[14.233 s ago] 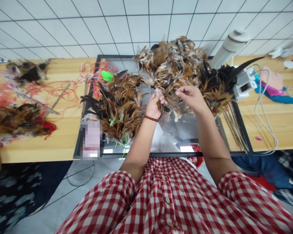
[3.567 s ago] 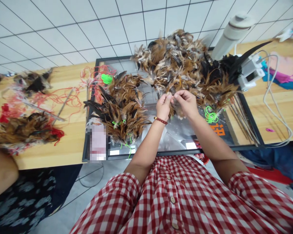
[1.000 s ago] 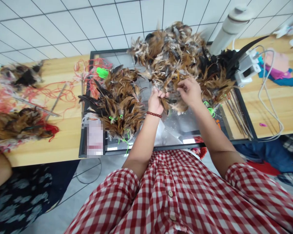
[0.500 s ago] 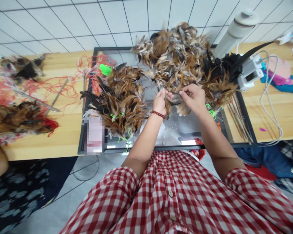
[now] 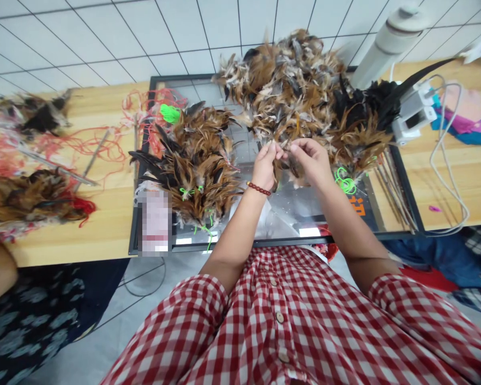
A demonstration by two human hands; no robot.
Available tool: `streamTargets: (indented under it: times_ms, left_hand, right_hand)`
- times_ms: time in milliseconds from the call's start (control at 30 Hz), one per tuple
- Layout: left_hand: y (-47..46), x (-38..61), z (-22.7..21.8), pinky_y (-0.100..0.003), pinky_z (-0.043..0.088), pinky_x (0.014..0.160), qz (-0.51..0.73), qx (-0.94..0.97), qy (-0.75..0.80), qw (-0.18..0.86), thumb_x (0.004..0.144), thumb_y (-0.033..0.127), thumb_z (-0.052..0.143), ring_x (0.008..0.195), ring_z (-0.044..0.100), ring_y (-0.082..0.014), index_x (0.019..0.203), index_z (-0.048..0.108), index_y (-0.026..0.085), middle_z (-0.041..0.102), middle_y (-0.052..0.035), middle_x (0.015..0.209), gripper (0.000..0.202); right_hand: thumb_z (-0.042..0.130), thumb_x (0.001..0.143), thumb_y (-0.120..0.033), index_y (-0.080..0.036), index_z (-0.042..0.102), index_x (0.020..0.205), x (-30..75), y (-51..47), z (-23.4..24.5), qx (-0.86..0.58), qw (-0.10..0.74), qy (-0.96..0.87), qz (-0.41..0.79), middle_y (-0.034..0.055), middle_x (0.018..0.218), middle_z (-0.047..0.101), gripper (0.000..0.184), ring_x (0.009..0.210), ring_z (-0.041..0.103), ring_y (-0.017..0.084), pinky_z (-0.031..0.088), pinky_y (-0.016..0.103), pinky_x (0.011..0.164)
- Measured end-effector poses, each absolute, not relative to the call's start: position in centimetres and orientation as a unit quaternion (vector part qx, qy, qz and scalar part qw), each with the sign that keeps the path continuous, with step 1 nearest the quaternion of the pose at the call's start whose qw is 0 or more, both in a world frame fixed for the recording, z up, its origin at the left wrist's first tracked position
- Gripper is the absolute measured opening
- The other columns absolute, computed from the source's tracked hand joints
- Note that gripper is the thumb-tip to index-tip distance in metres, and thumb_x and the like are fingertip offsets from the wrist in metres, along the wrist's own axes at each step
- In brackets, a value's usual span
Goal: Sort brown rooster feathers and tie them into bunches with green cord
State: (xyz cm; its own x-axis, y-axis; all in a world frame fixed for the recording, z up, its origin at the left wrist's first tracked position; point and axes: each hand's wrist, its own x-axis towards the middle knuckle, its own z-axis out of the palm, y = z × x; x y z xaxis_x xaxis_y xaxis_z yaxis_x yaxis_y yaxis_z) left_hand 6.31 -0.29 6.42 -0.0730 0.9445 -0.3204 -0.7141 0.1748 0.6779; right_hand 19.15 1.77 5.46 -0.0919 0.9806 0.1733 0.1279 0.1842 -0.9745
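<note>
Head view: left hand [image 5: 265, 162] gripping feathers [image 5: 279, 171] (brown, wispy, partly hidden); right hand [image 5: 313, 160] pinched, contents unclear.

From near, above and behind the fingers [image 5: 300, 152], the head camera faces forward and down, the white tiled wall [image 5: 220, 24] beyond them.

Beyond right hand [image 5: 311, 160]: fluffy feather heap [image 5: 292, 88], mottled brown, cream, grey. Left of left hand [image 5: 266, 160]: bushy feather pile [image 5: 204, 166], brown and black. Behind left hand: dark-red round-bead bracelet [image 5: 258, 188]. Right of right hand: neon-green coiled cord [image 5: 347, 182]. Behind both hands: red-and-white checked cloth shirt [image 5: 256, 321].
</note>
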Motion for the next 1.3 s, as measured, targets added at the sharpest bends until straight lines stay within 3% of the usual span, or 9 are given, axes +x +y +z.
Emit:
streamTargets:
  times_ms: [133,267,433,567,733,933,1033,1133,1300]
  left_hand:
    - [-0.5,7.0,6.3,-0.021,0.052,0.085,0.606,0.178,0.385,0.673,0.103,0.024,0.062,0.066,0.059,-0.0080,0.069,0.057,0.019,0.047,0.0054,0.061,0.035]
    - [-0.4,7.2,5.9,-0.025,0.055,0.082,0.600,0.151,0.400,0.677,0.104,0.025,0.061,0.065,0.063,-0.0087,0.073,0.060,0.020,0.061,0.0036,0.069,0.031]
    - [-0.3,7.0,5.4,-0.022,0.051,0.072,0.572,0.201,0.443,0.660,0.101,0.025,0.066,0.061,0.060,-0.0090,0.075,0.067,0.019,0.066,0.0031,0.066,0.027]
    - [-0.5,6.8,5.4,-0.018,0.046,0.071,0.559,0.285,0.442,0.641,0.101,0.018,0.064,0.061,0.056,-0.0073,0.063,0.066,0.017,0.065,0.0016,0.062,0.039]
    - [-0.6,6.8,6.0,-0.018,0.044,0.065,0.530,0.282,0.437,0.669,0.097,0.016,0.070,0.055,0.051,-0.0066,0.062,0.064,0.017,0.052,0.0051,0.054,0.036]
    - [-0.7,7.1,6.4,-0.018,0.043,0.062,0.526,0.254,0.441,0.681,0.097,0.019,0.071,0.054,0.049,-0.0062,0.062,0.058,0.016,0.048,0.0054,0.054,0.038]
    - [-0.4,6.5,6.6,-0.018,0.042,0.059,0.558,0.200,0.449,0.669,0.100,0.028,0.069,0.052,0.042,-0.0058,0.070,0.058,0.019,0.044,0.0068,0.056,0.034]
    - [-0.1,5.6,6.8,-0.018,0.039,0.054,0.595,0.139,0.456,0.647,0.102,0.039,0.066,0.049,0.035,-0.0048,0.079,0.059,0.021,0.041,0.0077,0.059,0.030]
    - [0.3,4.9,6.5,-0.016,0.037,0.052,0.616,0.107,0.461,0.630,0.103,0.050,0.062,0.048,0.037,-0.0036,0.088,0.061,0.022,0.041,0.0074,0.061,0.032]
  right_hand:
    - [0.081,0.061,-0.091,-0.026,0.067,0.079,18.9,2.2,6.0,-0.457,0.509,-0.548,0.482,-0.0005,0.071,0.066,0.069,0.066,0.062,0.016,0.057,0.034,0.069]
    - [0.083,0.056,-0.091,-0.026,0.063,0.073,19.8,2.5,6.0,-0.448,0.503,-0.550,0.494,-0.0004,0.069,0.065,0.070,0.065,0.062,0.018,0.058,0.036,0.068]
    - [0.083,0.071,-0.081,-0.026,0.071,0.077,21.0,2.7,5.5,-0.421,0.477,-0.631,0.444,0.0019,0.077,0.068,0.057,0.074,0.064,0.019,0.058,0.038,0.077]
    - [0.076,0.085,-0.073,-0.028,0.078,0.081,20.8,2.5,5.2,-0.438,0.491,-0.667,0.348,0.0049,0.087,0.072,0.046,0.083,0.067,0.022,0.058,0.042,0.085]
    - [0.075,0.089,-0.061,-0.032,0.085,0.094,20.9,2.5,5.4,-0.462,0.474,-0.694,0.285,0.0063,0.100,0.076,0.031,0.100,0.070,0.026,0.058,0.047,0.097]
    - [0.060,0.099,-0.063,-0.035,0.085,0.110,21.3,2.5,5.8,-0.395,0.386,-0.778,0.299,0.0065,0.123,0.078,0.038,0.121,0.069,0.030,0.051,0.053,0.113]
    - [0.064,0.094,-0.069,-0.033,0.083,0.113,21.9,2.6,6.0,-0.413,0.392,-0.771,0.284,0.0082,0.120,0.078,0.045,0.112,0.070,0.030,0.055,0.050,0.106]
    - [0.070,0.088,-0.075,-0.027,0.083,0.091,22.8,2.4,6.2,-0.440,0.371,-0.775,0.261,0.0086,0.093,0.078,0.049,0.087,0.068,0.026,0.056,0.043,0.087]
    - [0.079,0.080,-0.072,-0.023,0.076,0.070,23.0,1.6,6.3,-0.497,0.275,-0.783,0.254,0.0050,0.071,0.071,0.051,0.065,0.058,0.019,0.042,0.034,0.066]
